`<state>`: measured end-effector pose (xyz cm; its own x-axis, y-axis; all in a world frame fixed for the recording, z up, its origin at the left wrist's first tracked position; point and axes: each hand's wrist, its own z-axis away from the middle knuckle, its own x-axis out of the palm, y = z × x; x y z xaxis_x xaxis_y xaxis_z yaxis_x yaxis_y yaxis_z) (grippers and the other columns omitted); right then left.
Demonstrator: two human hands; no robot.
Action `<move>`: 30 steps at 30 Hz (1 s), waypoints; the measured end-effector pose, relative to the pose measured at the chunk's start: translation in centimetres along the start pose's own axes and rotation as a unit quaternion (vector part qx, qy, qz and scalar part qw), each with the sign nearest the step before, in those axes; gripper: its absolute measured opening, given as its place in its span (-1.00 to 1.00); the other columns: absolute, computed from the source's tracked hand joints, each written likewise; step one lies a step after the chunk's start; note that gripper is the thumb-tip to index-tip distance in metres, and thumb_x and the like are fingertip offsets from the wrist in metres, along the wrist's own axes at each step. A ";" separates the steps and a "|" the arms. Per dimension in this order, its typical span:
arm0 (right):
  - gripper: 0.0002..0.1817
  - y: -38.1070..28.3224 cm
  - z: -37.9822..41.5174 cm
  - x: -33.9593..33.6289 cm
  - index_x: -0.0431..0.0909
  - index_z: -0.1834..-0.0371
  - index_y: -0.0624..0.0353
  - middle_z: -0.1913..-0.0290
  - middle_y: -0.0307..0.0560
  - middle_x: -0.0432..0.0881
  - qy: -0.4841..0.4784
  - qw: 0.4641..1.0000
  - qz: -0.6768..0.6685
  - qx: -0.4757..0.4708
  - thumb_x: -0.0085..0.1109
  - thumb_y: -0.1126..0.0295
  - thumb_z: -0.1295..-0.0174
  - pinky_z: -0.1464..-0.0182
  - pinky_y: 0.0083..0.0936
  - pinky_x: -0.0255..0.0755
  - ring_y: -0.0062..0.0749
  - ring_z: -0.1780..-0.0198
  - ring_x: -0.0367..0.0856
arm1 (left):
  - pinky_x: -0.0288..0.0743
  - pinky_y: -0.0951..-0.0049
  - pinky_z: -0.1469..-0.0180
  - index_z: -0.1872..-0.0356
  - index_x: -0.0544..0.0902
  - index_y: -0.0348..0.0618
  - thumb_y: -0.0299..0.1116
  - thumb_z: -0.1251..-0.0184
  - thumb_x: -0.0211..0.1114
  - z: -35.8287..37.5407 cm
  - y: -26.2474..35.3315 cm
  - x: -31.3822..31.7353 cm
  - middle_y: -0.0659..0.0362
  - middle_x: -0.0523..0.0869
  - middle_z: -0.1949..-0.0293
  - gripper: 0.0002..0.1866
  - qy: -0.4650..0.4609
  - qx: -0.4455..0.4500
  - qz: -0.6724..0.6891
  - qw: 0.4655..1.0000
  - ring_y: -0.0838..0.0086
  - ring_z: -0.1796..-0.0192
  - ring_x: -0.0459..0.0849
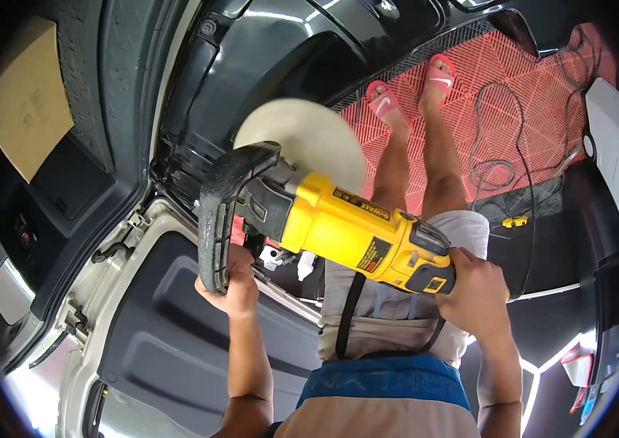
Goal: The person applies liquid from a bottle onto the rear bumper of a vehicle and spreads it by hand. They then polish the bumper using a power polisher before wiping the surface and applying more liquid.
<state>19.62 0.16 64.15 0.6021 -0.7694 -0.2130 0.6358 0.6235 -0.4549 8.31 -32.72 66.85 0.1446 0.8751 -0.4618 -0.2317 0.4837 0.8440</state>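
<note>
A yellow and black DeWalt rotary polisher (346, 230) lies across the view in front of my body. My left hand (235, 283) is closed around the lower end of its black loop handle (216, 219). At the other end, my right hand (476, 296) wraps round the rear of the tool body. The round off-white polishing pad (306, 135) is smeared by motion and overlaps the glossy black car panel (265, 69) in this view. Part of the pad is hidden behind the polisher's head.
An open car door (200, 314) stands at lower left, with cardboard (30, 98) inside the car. A black cable (532, 241) runs down the right, near a yellow plug piece (515, 222). Red grid flooring (499, 117) lies under feet in pink slides (388, 104). A white panel (612, 120) leans at right.
</note>
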 end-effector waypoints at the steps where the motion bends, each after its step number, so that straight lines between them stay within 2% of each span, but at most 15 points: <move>1: -0.52 0.2 0.2 -0.2 0.58 0.17 0.23 0.23 0.05 0.68 0.011 1.000 0.002 0.003 0.41 0.42 0.29 0.19 -0.13 0.58 0.10 0.24 0.70 | 0.40 0.40 0.38 0.24 0.60 -0.50 -0.57 -0.04 0.25 -0.4 0.7 1.0 0.15 0.51 0.61 -0.76 0.020 -0.006 0.021 1.000 0.47 0.56 0.43; 2: -0.52 0.5 0.7 -0.4 0.58 0.17 0.23 0.23 0.05 0.68 0.007 1.000 0.001 0.008 0.41 0.42 0.29 0.19 -0.13 0.58 0.10 0.24 0.70 | 0.43 0.46 0.39 0.43 0.62 -0.44 -0.59 0.01 0.28 -0.6 1.0 1.7 0.06 0.64 0.51 -0.90 0.040 -0.014 0.042 0.998 0.42 0.49 0.55; 3: -0.55 0.9 1.1 -0.6 0.55 0.21 0.23 0.25 0.06 0.66 0.036 0.999 -0.006 0.023 0.41 0.44 0.29 0.20 -0.12 0.56 0.12 0.25 0.68 | 0.46 0.49 0.38 0.34 0.64 -0.46 -0.57 -0.04 0.35 -0.6 0.6 2.0 0.06 0.64 0.51 -0.83 0.026 -0.013 0.069 0.997 0.44 0.45 0.59; 4: -0.57 1.1 1.4 -0.8 0.53 0.25 0.23 0.27 0.08 0.65 0.069 0.997 -0.011 0.037 0.41 0.46 0.30 0.21 -0.10 0.55 0.15 0.26 0.67 | 0.50 0.50 0.36 0.22 0.67 -0.48 -0.54 -0.07 0.43 -0.8 -0.2 3.1 0.07 0.68 0.47 -0.75 0.075 -0.004 0.051 0.996 0.46 0.40 0.64; 8: -0.63 0.2 3.1 -1.2 0.49 0.32 0.22 0.34 0.09 0.61 0.161 0.984 0.020 0.067 0.37 0.51 0.29 0.26 -0.05 0.50 0.22 0.28 0.62 | 0.54 0.50 0.30 0.20 0.73 -0.45 -0.59 -0.05 0.45 -0.4 -1.8 2.6 0.14 0.77 0.44 -0.75 -0.006 0.011 0.057 0.998 0.51 0.37 0.71; 9: -0.63 -0.2 3.1 -1.1 0.50 0.32 0.21 0.35 0.08 0.61 0.172 0.983 0.006 0.062 0.36 0.50 0.30 0.27 -0.04 0.50 0.22 0.31 0.62 | 0.54 0.50 0.30 0.22 0.73 -0.44 -0.59 -0.04 0.44 0.3 -2.7 2.0 0.14 0.77 0.44 -0.76 0.015 -0.014 0.021 1.000 0.51 0.36 0.71; 14: -0.57 -1.0 1.8 0.6 0.56 0.23 0.23 0.30 0.08 0.66 0.084 0.995 0.024 0.042 0.38 0.45 0.29 0.22 -0.05 0.56 0.19 0.30 0.66 | 0.61 0.42 0.25 0.30 0.71 -0.44 -0.76 -0.12 0.34 0.8 -2.4 -0.5 0.04 0.77 0.29 -0.87 0.057 -0.040 0.063 0.996 0.43 0.30 0.71; 16: -0.55 -1.4 1.3 0.5 0.57 0.20 0.24 0.28 0.10 0.68 0.037 0.998 0.032 0.041 0.39 0.44 0.28 0.22 -0.06 0.58 0.19 0.29 0.68 | 0.61 0.42 0.22 0.31 0.69 -0.43 -0.75 -0.07 0.37 0.9 -2.6 -1.1 0.07 0.77 0.30 -0.85 0.030 -0.037 0.092 0.995 0.44 0.28 0.72; 18: -0.60 -1.0 2.0 0.2 0.57 0.23 0.25 0.30 0.13 0.67 0.050 0.997 0.039 0.043 0.38 0.46 0.25 0.24 -0.09 0.56 0.22 0.30 0.66 | 0.61 0.38 0.21 0.27 0.69 -0.41 -0.71 0.00 0.44 1.0 -2.9 -0.3 0.08 0.76 0.33 -0.78 0.079 -0.018 -0.001 0.997 0.42 0.28 0.74; 19: -0.63 -0.3 2.6 0.1 0.57 0.25 0.25 0.30 0.15 0.66 0.079 0.995 0.021 0.057 0.38 0.48 0.23 0.23 -0.10 0.55 0.23 0.28 0.65 | 0.60 0.32 0.19 0.22 0.68 -0.39 -0.63 0.06 0.47 0.9 -2.5 1.0 0.06 0.76 0.33 -0.70 0.097 -0.059 -0.057 0.992 0.37 0.31 0.74; 20: -0.66 -0.1 3.0 0.0 0.56 0.28 0.26 0.31 0.17 0.65 0.108 0.992 0.003 0.071 0.37 0.51 0.21 0.23 -0.11 0.53 0.25 0.27 0.65 | 0.54 0.30 0.29 0.39 0.60 -0.39 -0.59 0.12 0.42 -0.4 -1.8 3.2 0.07 0.68 0.46 -0.78 0.099 -0.024 -0.003 0.995 0.34 0.42 0.67; 24: -0.70 -0.4 4.5 -0.8 0.53 0.33 0.26 0.35 0.23 0.64 0.177 0.980 0.035 0.080 0.37 0.57 0.19 0.25 -0.08 0.52 0.29 0.24 0.64 | 0.38 0.32 0.43 0.60 0.34 -0.28 -0.55 0.13 0.34 -1.6 -2.2 5.1 0.10 0.43 0.62 -0.72 -0.058 0.104 0.102 0.988 0.29 0.56 0.44; 25: -0.69 -0.1 4.9 -0.5 0.53 0.32 0.24 0.34 0.23 0.64 0.177 0.979 0.071 0.068 0.38 0.57 0.20 0.25 -0.08 0.52 0.30 0.24 0.64 | 0.40 0.30 0.43 0.59 0.36 -0.29 -0.52 0.10 0.38 -1.6 -2.4 4.8 0.09 0.46 0.61 -0.72 -0.059 0.121 0.101 0.986 0.28 0.56 0.46; 27: -0.67 -0.2 4.4 0.8 0.52 0.32 0.24 0.34 0.22 0.64 0.164 0.983 0.034 0.077 0.40 0.55 0.20 0.24 -0.08 0.53 0.30 0.23 0.64 | 0.43 0.30 0.42 0.60 0.39 -0.29 -0.51 0.08 0.43 -1.3 -2.5 4.4 0.06 0.51 0.61 -0.71 0.019 0.122 0.085 0.989 0.27 0.56 0.50; 30: -0.66 -0.5 3.0 3.3 0.50 0.33 0.25 0.36 0.22 0.62 0.127 0.990 0.019 0.052 0.42 0.49 0.18 0.23 -0.05 0.53 0.29 0.25 0.64 | 0.44 0.33 0.44 0.59 0.41 -0.29 -0.56 0.09 0.41 -0.9 -3.0 2.3 0.05 0.55 0.62 -0.73 0.070 0.113 0.052 0.990 0.28 0.58 0.52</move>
<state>22.75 -2.22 66.25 0.4938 -0.7470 -0.4451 0.6698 0.6532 -0.3531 8.47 -32.12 62.99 -0.0073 0.9212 -0.3889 -0.0148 0.3888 0.9212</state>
